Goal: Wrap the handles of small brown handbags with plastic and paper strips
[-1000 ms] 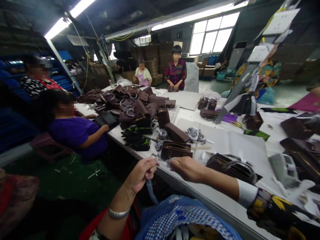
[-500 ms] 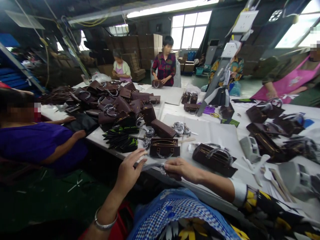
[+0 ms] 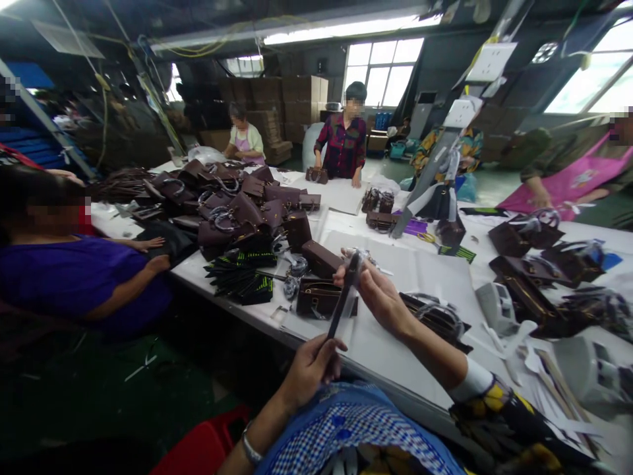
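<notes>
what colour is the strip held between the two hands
The strip looks very dark, near black; the head view shows it best.

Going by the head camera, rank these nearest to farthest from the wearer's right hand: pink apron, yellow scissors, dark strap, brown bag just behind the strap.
From the right hand:
1. Dark strap: touching it.
2. Brown bag: just beyond, to the left.
3. Yellow scissors: farther ahead, slightly right.
4. Pink apron: far off to the right.

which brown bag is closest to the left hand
The brown bag whose right side the held dark strap crosses; the others lie farther from the left hand.
</notes>
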Demonstrator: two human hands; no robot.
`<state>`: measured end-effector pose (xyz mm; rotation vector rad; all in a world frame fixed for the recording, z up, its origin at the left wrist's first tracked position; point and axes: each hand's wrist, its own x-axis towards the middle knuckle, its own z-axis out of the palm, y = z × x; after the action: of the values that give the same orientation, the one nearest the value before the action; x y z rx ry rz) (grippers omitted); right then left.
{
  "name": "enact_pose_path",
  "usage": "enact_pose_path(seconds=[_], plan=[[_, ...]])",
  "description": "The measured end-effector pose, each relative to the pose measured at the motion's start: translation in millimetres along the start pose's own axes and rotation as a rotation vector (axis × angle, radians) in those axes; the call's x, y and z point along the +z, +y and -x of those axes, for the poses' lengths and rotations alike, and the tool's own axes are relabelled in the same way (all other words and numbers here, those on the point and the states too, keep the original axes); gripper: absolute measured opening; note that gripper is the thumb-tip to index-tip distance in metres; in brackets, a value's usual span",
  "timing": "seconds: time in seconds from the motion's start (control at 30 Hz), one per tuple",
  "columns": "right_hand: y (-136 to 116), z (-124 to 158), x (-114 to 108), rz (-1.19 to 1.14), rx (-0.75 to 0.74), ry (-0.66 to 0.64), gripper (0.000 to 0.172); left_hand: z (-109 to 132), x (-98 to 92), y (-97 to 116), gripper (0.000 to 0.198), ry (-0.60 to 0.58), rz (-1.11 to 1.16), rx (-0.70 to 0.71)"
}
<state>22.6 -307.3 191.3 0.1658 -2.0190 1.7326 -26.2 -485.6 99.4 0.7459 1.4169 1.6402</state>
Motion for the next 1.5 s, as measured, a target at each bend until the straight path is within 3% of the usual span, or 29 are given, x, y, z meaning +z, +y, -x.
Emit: enact_pose_path(seconds=[0.13, 0.3, 0.4, 0.5, 0.6, 0.63, 0.7, 0.8, 0.87, 0.97, 1.07, 1.27, 1.37, 1.5], plan=[[30, 14, -5, 0.546, -0.158, -0.272, 0.038, 18, -1.4, 26, 0.043, 0.014, 0.072, -0.057], [57, 40, 3, 0.683, -0.213, -0.536, 0.035, 22, -14.6, 49, 0.039, 0.121, 0.184, -0.129], [51, 46, 5, 0.719, -0.057, -0.563, 0.029, 15, -33.1, 51, 0.037, 0.170, 0.138, -0.160], [36, 46, 5, 0.486, 0.308, -0.542, 0.033, 7, -52.7, 47, 0.037, 0.317, -0.262, -0.048], [22, 44, 4, 0.040, 0.694, -0.527, 0.038, 7, -59.5, 38, 0.028, 0.554, -0.693, 0.214], [19, 44, 4, -0.103, 0.785, -0.517, 0.037, 10, -57.1, 34, 0.030, 0.549, -0.752, 0.278], [13, 44, 6, -0.347, 0.905, -0.476, 0.033, 16, -46.2, 23, 0.036, 0.370, -0.751, 0.328], [4, 46, 11, -0.616, 0.995, -0.387, 0.029, 22, -26.0, 4, 0.045, 0.118, -0.614, 0.264], [-2, 48, 16, -0.745, 0.980, -0.337, 0.030, 21, -20.1, -8, 0.043, 0.124, -0.534, 0.227], [-8, 53, 22, -0.892, 0.929, -0.333, 0.038, 9, -27.0, -14, 0.042, 0.216, -0.523, 0.223], [-12, 60, 26, -0.937, 0.897, -0.320, 0.036, -4, -41.7, -5, 0.045, 0.261, -0.583, 0.232], [-13, 70, 24, -0.899, 0.841, -0.049, 0.035, -6, -55.8, 18, 0.029, 0.292, -0.675, 0.316], [-17, 74, 23, -0.903, 0.843, -0.144, 0.031, -8, -52.6, 11, 0.028, 0.264, -0.665, 0.307], [-15, 76, 26, -0.914, 0.706, -0.239, 0.044, -18, -48.8, -10, 0.031, 0.264, -0.635, 0.253]])
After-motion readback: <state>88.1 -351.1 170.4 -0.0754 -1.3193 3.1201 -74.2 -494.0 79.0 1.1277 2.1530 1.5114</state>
